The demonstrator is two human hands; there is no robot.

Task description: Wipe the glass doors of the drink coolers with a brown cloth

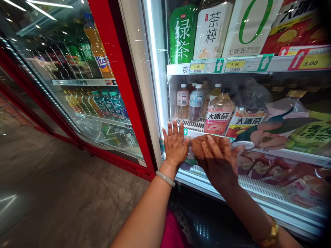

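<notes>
My left hand (176, 144), with a pale bangle at the wrist, is held up before the drinks fridge with its fingers spread, holding nothing. To its right is my right hand (219, 160), in shadow and partly blurred, its fingers stretched out. A dark brown shape beside its fingers may be its reflection in glass. Whether either hand touches glass I cannot tell. Behind the hands, a pink-labelled iced tea bottle (219, 115) and two small bottles, one with a pink label (182, 101) and one with a blue label (196, 102), stand on the middle shelf.
Large tea bottles, including a green one (182, 34), fill the upper shelf above price tags (235, 64). More packs (274, 170) lie on the bottom shelf. A red-framed fridge door (121, 86) stands to the left, with bottles behind its glass, above a grey floor (103, 210).
</notes>
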